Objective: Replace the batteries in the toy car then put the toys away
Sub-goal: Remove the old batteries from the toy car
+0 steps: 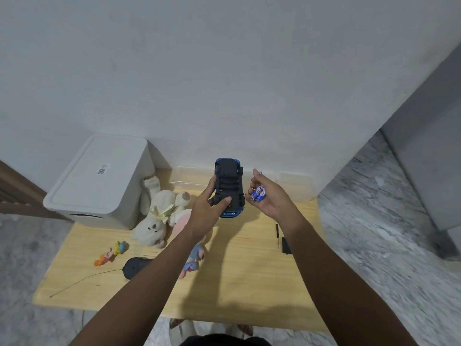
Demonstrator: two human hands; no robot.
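Observation:
My left hand (208, 208) holds a blue toy car (229, 187) upside down above the wooden table (237, 283), its dark underside and open battery bay facing me. Just right of the car, my right hand (268, 197) is cupped around blue batteries (258, 194), with another pinched at the fingertips. A thin black screwdriver (277, 234) and a small black cover (286, 245) lie on the table under my right forearm. A dark remote control (136, 267) with a long wire antenna lies near my left forearm.
A white lidded bin (99, 181) stands at the table's back left. A clear plastic box (287, 187) sits against the wall behind the car. A white plush rabbit (156, 216), a pink doll (184, 222) and a small orange figure (112, 252) lie on the left.

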